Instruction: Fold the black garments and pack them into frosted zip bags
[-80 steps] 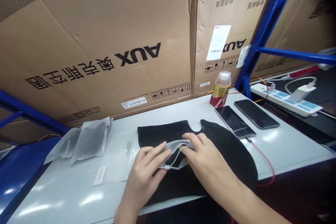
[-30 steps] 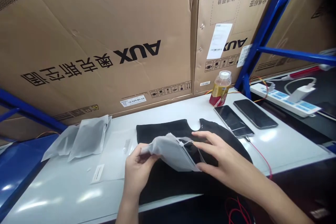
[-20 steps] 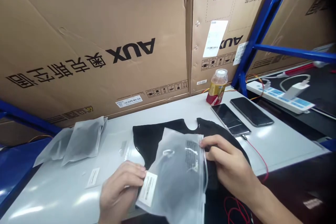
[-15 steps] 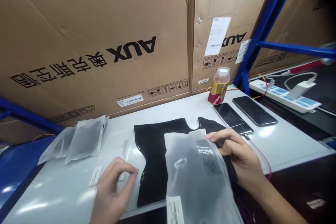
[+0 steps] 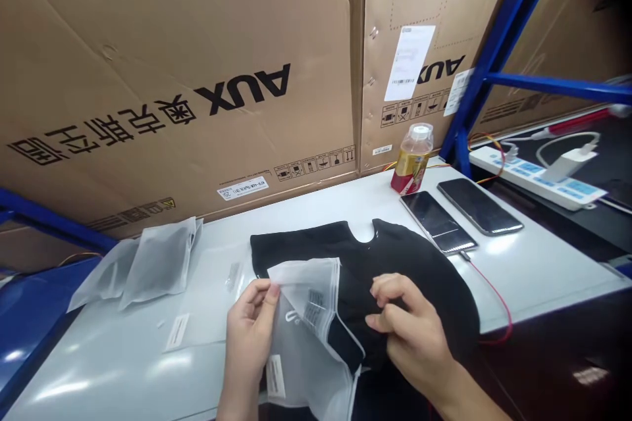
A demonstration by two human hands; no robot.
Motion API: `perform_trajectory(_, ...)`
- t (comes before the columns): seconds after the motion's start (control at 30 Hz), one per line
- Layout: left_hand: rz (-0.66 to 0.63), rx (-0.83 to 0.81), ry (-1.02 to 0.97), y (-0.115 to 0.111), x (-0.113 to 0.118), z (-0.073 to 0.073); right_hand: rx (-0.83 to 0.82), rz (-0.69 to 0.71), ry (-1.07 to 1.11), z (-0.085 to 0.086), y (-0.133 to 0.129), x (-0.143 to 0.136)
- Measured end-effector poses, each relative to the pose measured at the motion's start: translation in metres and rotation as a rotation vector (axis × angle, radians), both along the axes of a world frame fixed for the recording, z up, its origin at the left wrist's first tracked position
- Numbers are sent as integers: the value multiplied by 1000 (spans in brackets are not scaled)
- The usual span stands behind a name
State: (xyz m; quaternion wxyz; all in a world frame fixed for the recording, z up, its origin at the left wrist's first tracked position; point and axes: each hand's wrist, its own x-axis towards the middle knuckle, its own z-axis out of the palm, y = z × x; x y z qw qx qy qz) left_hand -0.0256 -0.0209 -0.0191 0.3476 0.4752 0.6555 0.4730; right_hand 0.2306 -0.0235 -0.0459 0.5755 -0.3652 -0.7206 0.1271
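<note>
Illegible small print [image 5: 315,309] on the frosted bag [image 5: 307,350] in the left hand [image 5: 251,319]

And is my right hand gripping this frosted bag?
No, your left hand pinches the frosted bag; your right hand is apart from it.

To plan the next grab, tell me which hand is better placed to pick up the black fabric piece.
The right hand, probably: it is over the black fabric piece and seems to hold nothing, while the left hand pinches the frosted zip bag near an upper corner.
</note>
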Motion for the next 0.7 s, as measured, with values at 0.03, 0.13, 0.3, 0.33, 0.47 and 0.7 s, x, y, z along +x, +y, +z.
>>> perform_trajectory(0.03, 15, 2, 8, 0, 0, -1, -22, -11, 23, -2, -1, -1)
perform_trajectory(0.13, 43, -6, 32, 1, -2, -4, -238, 33, 96, -3, 3, 0)
perform_trajectory(0.3, 63, -20, 44, 5, -7, -6, -795, 206, 167, 8, 26, 11)
perform_trajectory(0.33, 61, -20, 43, 6, -6, -6, -840, 214, 119, 10, 30, 11)
perform_trajectory(0.47, 74, -3, 49, 7, -4, -6, -838, 206, -90, 14, 42, 3)
perform_trajectory(0.7, 214, -3, 67, 3, -9, -11, -923, 236, 313, 14, 33, -10)
